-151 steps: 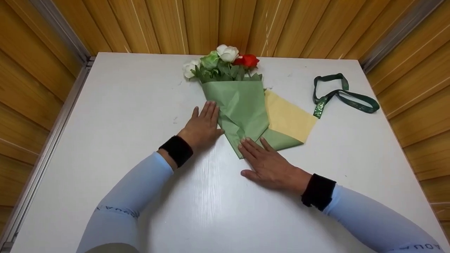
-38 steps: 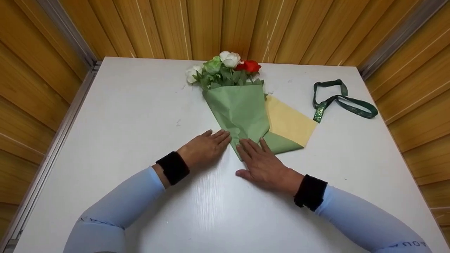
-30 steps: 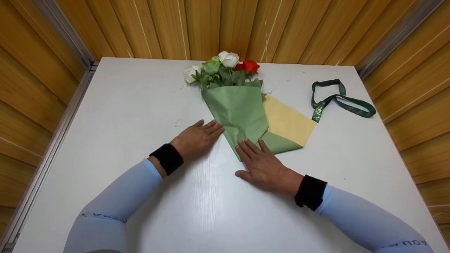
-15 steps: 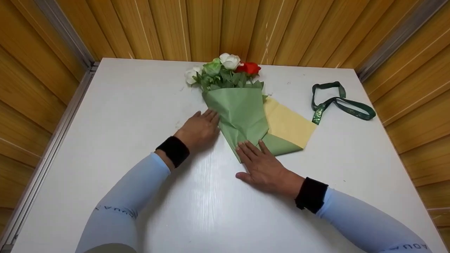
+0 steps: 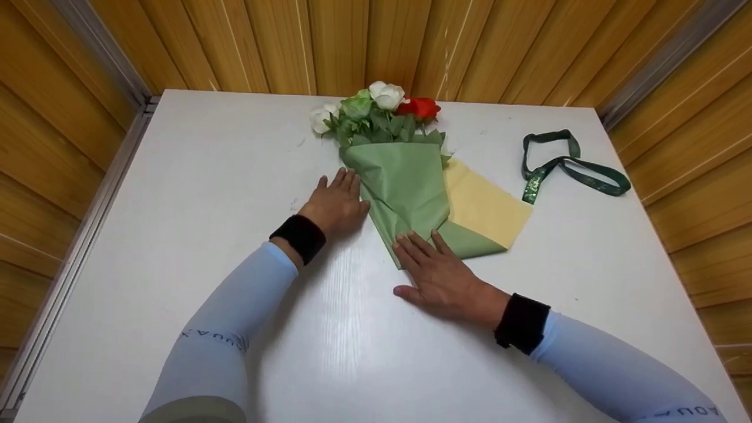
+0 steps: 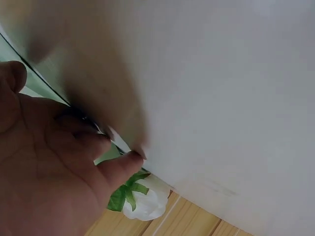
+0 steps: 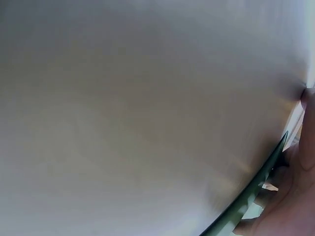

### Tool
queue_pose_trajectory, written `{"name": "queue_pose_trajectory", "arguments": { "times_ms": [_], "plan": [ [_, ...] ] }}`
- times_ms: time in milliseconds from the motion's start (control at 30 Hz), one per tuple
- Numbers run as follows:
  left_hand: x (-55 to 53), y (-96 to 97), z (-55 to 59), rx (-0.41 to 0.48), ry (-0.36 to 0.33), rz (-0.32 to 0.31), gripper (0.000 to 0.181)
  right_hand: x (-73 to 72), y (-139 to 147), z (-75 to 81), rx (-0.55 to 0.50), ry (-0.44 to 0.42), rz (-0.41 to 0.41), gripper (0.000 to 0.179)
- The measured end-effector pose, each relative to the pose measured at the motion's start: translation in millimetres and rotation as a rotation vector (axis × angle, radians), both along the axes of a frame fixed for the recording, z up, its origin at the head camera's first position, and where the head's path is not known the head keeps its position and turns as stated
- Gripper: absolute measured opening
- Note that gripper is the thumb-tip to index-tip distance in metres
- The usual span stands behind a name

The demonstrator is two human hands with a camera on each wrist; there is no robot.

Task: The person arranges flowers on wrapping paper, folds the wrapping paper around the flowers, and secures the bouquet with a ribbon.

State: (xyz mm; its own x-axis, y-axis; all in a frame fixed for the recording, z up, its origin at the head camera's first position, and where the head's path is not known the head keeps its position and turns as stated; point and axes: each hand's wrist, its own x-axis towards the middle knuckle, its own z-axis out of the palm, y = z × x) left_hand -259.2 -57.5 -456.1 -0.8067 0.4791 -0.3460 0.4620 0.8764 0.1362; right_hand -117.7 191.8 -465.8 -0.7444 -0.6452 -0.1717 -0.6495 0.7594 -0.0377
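Head view: flowers (image 5: 376, 117) sit in the green wrap (image 5: 402, 182), lying mid-table; the left hand (image 5: 335, 204) rests along its left edge, the right hand (image 5: 443, 282) flat over its tip, fingers straight. Lift that right hand and the fold could spring back, its yellow flap (image 5: 487, 202) unpinned.

Left wrist: fingers slightly parted; too hard a push might crease the paper.

Right wrist: fingers half hidden, pressure impossible to tell; too light, and the tip could slip.

Looped green ribbon (image 5: 546, 168) on white table (image 5: 194, 194), wood-panelled walls (image 5: 341, 44)

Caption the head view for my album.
Left hand at its edge, right hand on its base: a bouquet in green paper, ribbon apart.
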Motion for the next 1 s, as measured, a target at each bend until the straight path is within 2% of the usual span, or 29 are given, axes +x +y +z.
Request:
{"name": "queue_pose_trajectory", "arguments": {
  "times_ms": [100,200,400,567,733,867,1000],
  "plan": [
    [-1.1,2.1,2.9,0.006,-0.007,0.016,0.072,-0.3,-1.7,1.2,0.015,-0.008,-0.003,0.084],
    [2.3,0.6,4.0,-0.004,-0.002,0.019,0.073,0.0,-3.1,0.7,0.016,-0.007,0.006,0.083],
    [21.7,-5.8,4.7,-0.023,-0.023,0.059,0.079,3.9,-0.8,-2.4,-0.003,0.003,0.042,0.08],
    [33.1,-2.2,4.1,0.002,-0.046,0.107,0.095,7.6,2.7,-3.3,-0.039,-0.058,0.025,0.081],
    [26.9,-3.7,3.1,-0.001,-0.026,0.111,0.105,9.8,4.4,-2.9,-0.025,-0.087,0.011,0.083],
    [15.9,-10.5,3.3,0.004,-0.053,0.121,0.114,10.3,4.3,-2.3,-0.025,-0.089,0.016,0.083],
    [6.7,-13.9,7.0,0.004,-0.082,0.112,0.114,10.4,4.0,-1.2,-0.034,-0.089,0.016,0.083]
  ]
}}
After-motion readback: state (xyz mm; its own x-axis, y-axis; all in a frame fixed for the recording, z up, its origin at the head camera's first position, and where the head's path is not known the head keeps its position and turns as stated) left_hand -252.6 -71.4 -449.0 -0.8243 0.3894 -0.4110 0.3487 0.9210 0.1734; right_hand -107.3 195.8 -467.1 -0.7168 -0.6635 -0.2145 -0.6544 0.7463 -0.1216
